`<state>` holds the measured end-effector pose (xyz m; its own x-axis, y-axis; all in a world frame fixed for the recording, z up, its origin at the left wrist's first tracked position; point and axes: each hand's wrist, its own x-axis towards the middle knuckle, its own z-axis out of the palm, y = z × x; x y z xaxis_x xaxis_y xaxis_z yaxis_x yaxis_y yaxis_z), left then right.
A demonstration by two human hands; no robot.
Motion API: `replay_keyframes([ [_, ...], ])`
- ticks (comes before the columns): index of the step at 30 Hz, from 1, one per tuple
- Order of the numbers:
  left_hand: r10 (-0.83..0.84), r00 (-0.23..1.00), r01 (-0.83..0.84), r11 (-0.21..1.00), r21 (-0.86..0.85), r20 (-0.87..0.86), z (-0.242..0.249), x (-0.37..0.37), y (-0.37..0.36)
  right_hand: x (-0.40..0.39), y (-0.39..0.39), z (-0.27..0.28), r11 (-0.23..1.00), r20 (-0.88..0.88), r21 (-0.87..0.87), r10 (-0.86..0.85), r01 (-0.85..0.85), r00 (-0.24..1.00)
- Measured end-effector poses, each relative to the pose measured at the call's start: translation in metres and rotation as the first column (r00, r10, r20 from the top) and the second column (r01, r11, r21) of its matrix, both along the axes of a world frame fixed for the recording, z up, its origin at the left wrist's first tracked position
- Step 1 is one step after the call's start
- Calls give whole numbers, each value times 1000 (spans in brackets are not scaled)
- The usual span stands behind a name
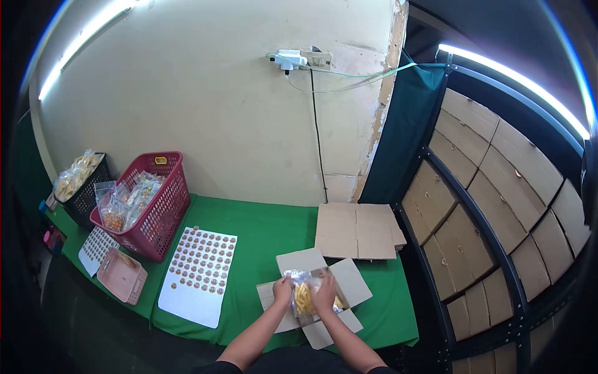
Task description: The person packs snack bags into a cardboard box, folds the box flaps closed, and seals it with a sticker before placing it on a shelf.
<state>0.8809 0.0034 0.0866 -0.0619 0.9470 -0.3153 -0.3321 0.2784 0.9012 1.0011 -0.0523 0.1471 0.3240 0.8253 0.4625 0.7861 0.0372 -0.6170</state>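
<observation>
An open cardboard box (349, 283) with its flaps spread lies near the front edge of the green table (268, 230). Over it both hands hold a clear plastic bag of yellow snacks (303, 298). My left hand (283, 291) grips the bag's left side. My right hand (325, 293) lies on the bag's right side and covers part of it. The bag's lower end sits inside the box.
A red basket (163, 209) full of snack bags and a black basket (84, 196) stand at the left. A white sheet of round stickers (198, 274) lies beside them, with a pink tray (121, 275). Flattened cardboard (356, 230) lies behind the box. Stacked boxes fill the shelves (492, 206) on the right.
</observation>
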Motion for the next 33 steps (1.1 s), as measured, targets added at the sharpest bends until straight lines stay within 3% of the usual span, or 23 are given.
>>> replay_keyframes([
  [1, -2, 1000, 2, 1000, -3, 1, 12, 1, 0, -1, -4, 2, 1000, 1, -3, -2, 2, 1000],
  [3, -219, 973, 225, 970, -94, 72, 41, 2, -7, -1, -17, -3, 910, -56, -225, 344, -347, 937],
  [4, -324, 936, 324, 946, 19, 139, 61, 0, -14, 6, -10, -30, 935, -105, -116, 323, -334, 941],
  [5, -325, 934, 326, 945, 17, 148, 47, 1, -13, 15, -6, -43, 935, -100, -124, 321, -332, 942],
  [6, -220, 962, 248, 952, 182, -160, 28, 0, -9, 24, -2, -49, 907, -523, -114, 292, -405, 801],
  [7, -43, 901, 213, 911, 354, -432, 9, 0, -8, 31, -2, -56, 881, -844, -72, 196, -467, 499],
  [8, 91, 782, 192, 906, 378, -617, 5, 3, -15, 28, -11, -24, 855, -982, 5, 100, -518, 157],
  [9, 91, 781, 188, 909, 373, -617, -2, 3, -19, 29, -11, -30, 853, -983, 0, 95, -522, 156],
  [10, -223, 921, 283, 946, 156, -319, -12, 4, -20, 29, -8, -35, 848, -983, -61, 41, -526, 179],
  [11, -439, 895, 441, 897, -15, 82, -21, 5, -20, 31, -6, -40, 841, -979, -119, -11, -527, 202],
  [12, -367, 907, 374, 927, 7, 208, -18, 11, -27, 25, -9, -34, 855, -916, -198, 12, -478, 401],
  [13, -366, 907, 373, 928, 5, 208, -16, 13, -30, 23, -9, -39, 855, -916, -200, 10, -479, 401],
  [15, -276, 944, 288, 956, -48, 180, -10, 14, -34, 19, -9, -54, 866, -836, -159, 137, -474, 531],
  [19, -263, 964, 263, 965, 4, 33, -4, 14, -44, 21, -10, -58, 831, -907, -159, 91, -533, 412],
  [20, -236, 970, 234, 972, 32, 51, -7, 17, -45, 23, -7, -74, 847, -824, -204, 122, -490, 553],
  [23, -139, 985, 136, 990, 32, 100, -5, 16, -53, 12, -18, -53, 853, -815, -183, 146, -488, 561],
  [25, -160, 974, 171, 984, -52, 159, -5, 10, -51, 9, -21, -46, 799, -834, -194, 171, -569, 524],
  [27, -140, 977, 150, 988, -48, 161, 0, 10, -56, 9, -23, -46, 799, -918, -127, 130, -587, 375],
  [28, -127, 984, 131, 991, -22, 123, 4, 11, -60, 8, -21, -53, 809, -877, -177, 129, -560, 463],
  [32, -110, 987, 114, 993, -27, 120, 2, 6, -63, 7, -24, -60, 814, -863, -197, 120, -546, 491],
  [33, -102, 988, 106, 994, -31, 120, 3, 6, -65, 11, -24, -60, 754, -946, -154, 73, -638, 315],
])
